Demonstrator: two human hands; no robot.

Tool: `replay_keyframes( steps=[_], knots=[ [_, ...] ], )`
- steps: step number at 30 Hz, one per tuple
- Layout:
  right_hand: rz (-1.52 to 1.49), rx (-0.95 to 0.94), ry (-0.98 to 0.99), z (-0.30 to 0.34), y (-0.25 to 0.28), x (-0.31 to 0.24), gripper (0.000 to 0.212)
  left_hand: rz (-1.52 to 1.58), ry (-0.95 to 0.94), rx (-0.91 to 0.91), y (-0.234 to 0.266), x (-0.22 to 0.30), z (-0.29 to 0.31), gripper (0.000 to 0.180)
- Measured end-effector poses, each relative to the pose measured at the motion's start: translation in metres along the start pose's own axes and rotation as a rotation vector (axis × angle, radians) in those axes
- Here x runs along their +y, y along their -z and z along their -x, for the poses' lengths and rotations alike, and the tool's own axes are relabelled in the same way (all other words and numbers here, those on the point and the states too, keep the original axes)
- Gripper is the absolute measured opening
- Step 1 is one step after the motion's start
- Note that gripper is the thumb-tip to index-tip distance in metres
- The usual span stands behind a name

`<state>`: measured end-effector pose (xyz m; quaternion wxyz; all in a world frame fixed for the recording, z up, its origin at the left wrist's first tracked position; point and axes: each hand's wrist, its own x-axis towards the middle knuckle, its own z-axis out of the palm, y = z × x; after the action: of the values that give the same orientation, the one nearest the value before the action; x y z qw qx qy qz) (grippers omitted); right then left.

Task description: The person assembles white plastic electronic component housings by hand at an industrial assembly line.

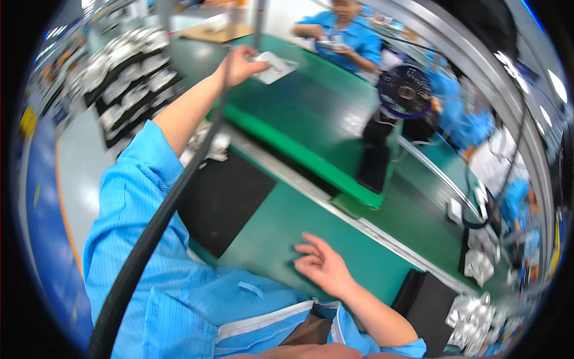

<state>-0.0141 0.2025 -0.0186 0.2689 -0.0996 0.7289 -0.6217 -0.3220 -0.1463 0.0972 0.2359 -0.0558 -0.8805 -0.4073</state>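
Right now the left hand (242,66) is stretched out to the far left, thumb and fingers closed on the near-left edge of a flat white packet (275,70) with dark and red printing. The packet is over the far-left part of the raised green tabletop (293,113); whether it touches the surface, I cannot tell. The right hand (326,266) is near the middle, above the lower green worktop (269,233), its fingers loosely spread and half curled, with nothing in its hold.

On the left of the lower worktop is a black mat (230,200), with white packages (210,143) just beyond it. On the right is a second dark mat (431,308), and beside it a heap of shiny, silvery plastic bags (472,320). Toward the right end of the raised tabletop, a round dark fan (405,91) rises just behind a black upright piece (375,152).

Across the raised tabletop, a co-worker in a blue shirt (365,45) has both hands around a small pale object, too blurred to name. At the far left, a sheet of brown cardboard (206,34) lies near a metal post, and left of the table a dark rack (128,96) carries rows of white items. A thick black cable (161,221) slants across the near left, in front of the person's blue sleeve.
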Motion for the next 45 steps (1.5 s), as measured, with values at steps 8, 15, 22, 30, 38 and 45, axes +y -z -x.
replay_keyframes(
  steps=[8,15,22,30,38,45],
  knots=[
    [-0.763,-0.154,-0.349,-0.084,-0.104,0.015,0.089,0.135,0.173,0.255,0.168,-0.079,0.264,0.046],
    [-0.348,0.075,-0.320,-0.126,-0.126,0.000,0.032,0.373,0.241,0.433,0.144,-0.094,0.321,0.044],
    [-0.020,0.264,-0.170,-0.043,-0.032,0.033,0.028,0.432,-0.018,0.158,0.076,-0.028,0.279,0.081],
    [0.471,0.585,-0.561,0.145,0.048,0.055,0.033,0.945,-0.041,-0.231,-0.006,0.041,0.292,0.096],
    [0.468,0.875,-0.180,0.065,0.073,0.035,0.079,1.478,0.022,-0.813,-0.074,0.099,0.325,0.102],
    [0.428,0.775,-0.188,0.000,0.123,0.033,0.072,1.342,0.138,-0.931,-0.057,0.084,0.343,0.096]
  ],
)
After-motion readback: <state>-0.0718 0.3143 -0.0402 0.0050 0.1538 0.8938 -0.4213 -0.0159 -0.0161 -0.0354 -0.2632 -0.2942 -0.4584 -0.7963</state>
